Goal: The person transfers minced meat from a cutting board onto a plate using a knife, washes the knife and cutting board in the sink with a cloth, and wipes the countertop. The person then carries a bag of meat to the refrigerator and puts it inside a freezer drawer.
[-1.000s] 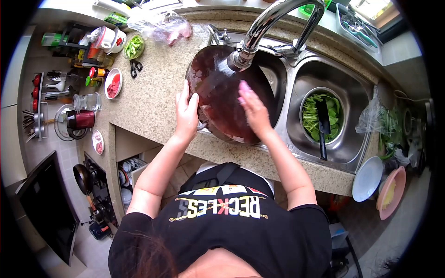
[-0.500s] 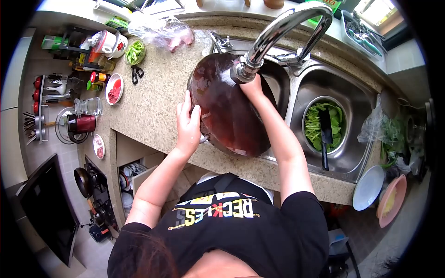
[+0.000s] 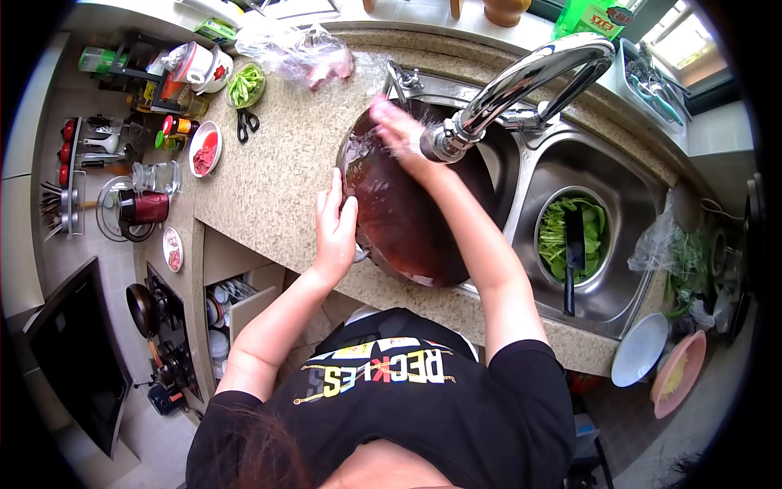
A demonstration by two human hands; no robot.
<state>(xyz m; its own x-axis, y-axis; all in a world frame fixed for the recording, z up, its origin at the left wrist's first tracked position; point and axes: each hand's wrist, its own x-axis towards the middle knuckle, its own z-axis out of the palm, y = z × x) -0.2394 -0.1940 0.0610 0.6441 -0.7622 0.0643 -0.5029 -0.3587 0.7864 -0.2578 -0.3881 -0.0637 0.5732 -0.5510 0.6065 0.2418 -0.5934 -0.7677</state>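
A large dark wok point(image 3: 415, 224) leans tilted over the left sink basin point(image 3: 509, 175), its surface wet and shiny. My left hand point(image 3: 334, 232) grips the wok's left rim just above a small metal handle point(image 3: 361, 253), fingers lying along the edge. Beneath the tap point(image 3: 446, 140), my right hand point(image 3: 405, 138) reaches across the wok's upper part with fingers stretched out, somewhat smeared by motion. Water splashes around that hand. I see nothing in its fingers.
In the right basin, a knife point(image 3: 574, 244) lies across a bowl of green leaves point(image 3: 599, 232). Scissors point(image 3: 246, 125), a bowl of red meat point(image 3: 205, 151), a bowl of cut greens point(image 3: 245, 85) and a plastic bag point(image 3: 285, 49) stand on the left counter. Two plates point(image 3: 639, 350) overhang at right.
My right hand has come out from behind the tap, moving up and left over the wok into the water. My left hand stays at the rim. The view has shifted slightly.
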